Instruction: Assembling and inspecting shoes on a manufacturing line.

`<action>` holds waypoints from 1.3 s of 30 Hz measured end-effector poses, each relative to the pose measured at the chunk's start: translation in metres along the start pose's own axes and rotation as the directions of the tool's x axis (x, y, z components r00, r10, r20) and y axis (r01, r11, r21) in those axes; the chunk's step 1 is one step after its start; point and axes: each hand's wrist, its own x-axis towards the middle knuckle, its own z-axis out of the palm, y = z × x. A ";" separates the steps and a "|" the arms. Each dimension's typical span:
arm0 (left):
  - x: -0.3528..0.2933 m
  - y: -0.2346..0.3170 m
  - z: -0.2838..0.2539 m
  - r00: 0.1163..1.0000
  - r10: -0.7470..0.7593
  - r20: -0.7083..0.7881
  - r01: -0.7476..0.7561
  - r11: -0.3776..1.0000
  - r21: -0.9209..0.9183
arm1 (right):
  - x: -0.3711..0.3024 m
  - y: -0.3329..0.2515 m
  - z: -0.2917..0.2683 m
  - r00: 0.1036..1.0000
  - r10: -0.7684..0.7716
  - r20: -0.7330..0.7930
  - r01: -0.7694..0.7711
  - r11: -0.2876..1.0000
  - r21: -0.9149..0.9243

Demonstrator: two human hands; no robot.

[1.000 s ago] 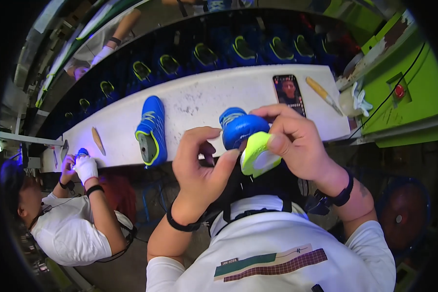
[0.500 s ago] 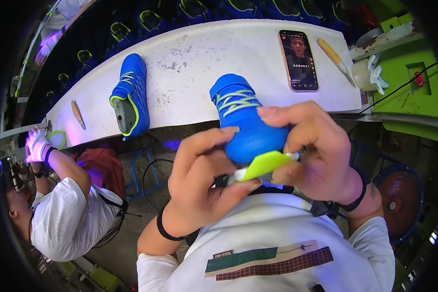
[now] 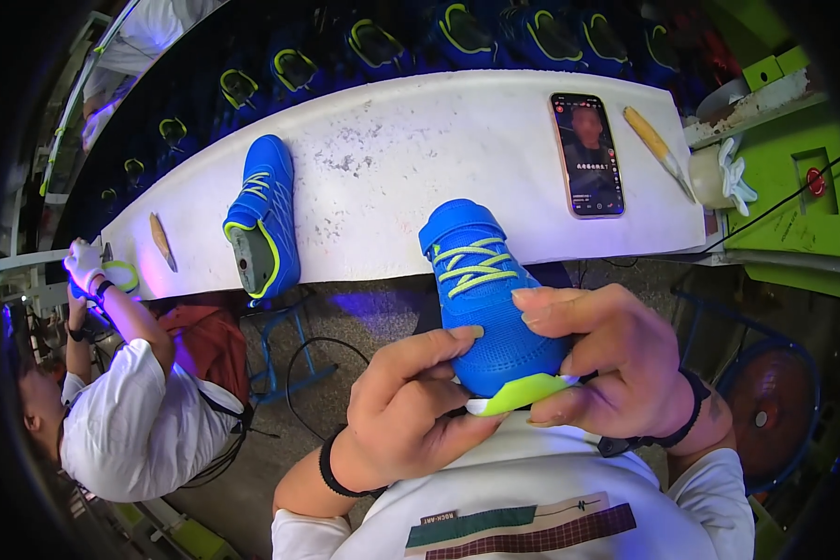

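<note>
Between my hands is a blue shoe (image 3: 481,297) with pale yellow-green laces, its toe toward me and a strap band at the far end. A yellow-green and white sole (image 3: 525,394) lies against the toe. My left hand (image 3: 415,397) grips the toe's left side, thumb on the upper and fingers at the sole's edge. My right hand (image 3: 616,359) closes on the opposite side in the same way. Most of the sole is hidden beneath the shoe and fingers.
Across the white bench (image 3: 392,215) are another blue shoe (image 3: 264,219), a phone (image 3: 589,154) and two wooden-handled tools (image 3: 658,145). Beyond it stands a row of dark shoes (image 3: 375,45). A gloved co-worker (image 3: 149,411) sits at left; a green machine (image 3: 793,205) stands right.
The shoe and both hands have come toward me, and the whole view has shifted a little. The sole's tip, tilted before, now lies flatter against the toe.
</note>
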 end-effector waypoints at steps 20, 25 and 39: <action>0.022 -0.057 0.059 0.970 0.129 -0.204 -0.137 0.990 -0.029 | 0.031 0.034 -0.018 0.991 0.115 -0.064 -0.107 0.987 0.118; 0.062 -0.068 0.071 0.982 0.168 -0.089 -0.173 0.983 -0.061 | 0.022 0.053 -0.044 0.990 0.143 0.002 -0.136 0.935 0.327; 0.074 -0.059 0.051 0.961 0.128 0.247 -0.146 0.988 0.057 | 0.035 0.033 -0.044 0.900 0.429 0.083 -0.420 0.796 0.435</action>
